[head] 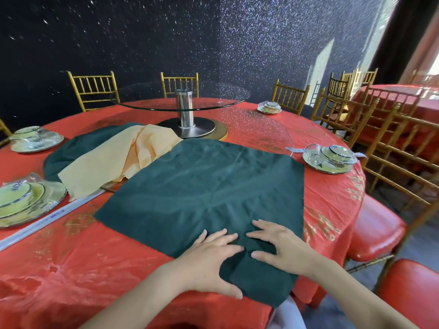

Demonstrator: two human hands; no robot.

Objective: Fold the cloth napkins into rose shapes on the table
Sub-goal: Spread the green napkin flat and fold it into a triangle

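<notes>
A large dark green cloth napkin (pixel 209 186) lies spread flat on the red tablecloth (pixel 83 269), one corner pointing at me and hanging over the table's near edge. My left hand (pixel 213 260) lies flat on the near part of the napkin, fingers straight and spread. My right hand (pixel 278 245) presses the cloth beside it, fingers pointing left toward the left hand's fingertips. A small ridge of cloth runs between the two hands. A peach napkin (pixel 118 160) lies crumpled to the left, on top of another dark green napkin (pixel 71 150).
A glass lazy Susan (pixel 180 102) on a steel post stands at the table's centre. Wrapped plate-and-bowl sets sit at the left (pixel 26 203), far left (pixel 35 138), right (pixel 330 157) and back right (pixel 269 107). Gold chairs with red seats (pixel 377 229) ring the table.
</notes>
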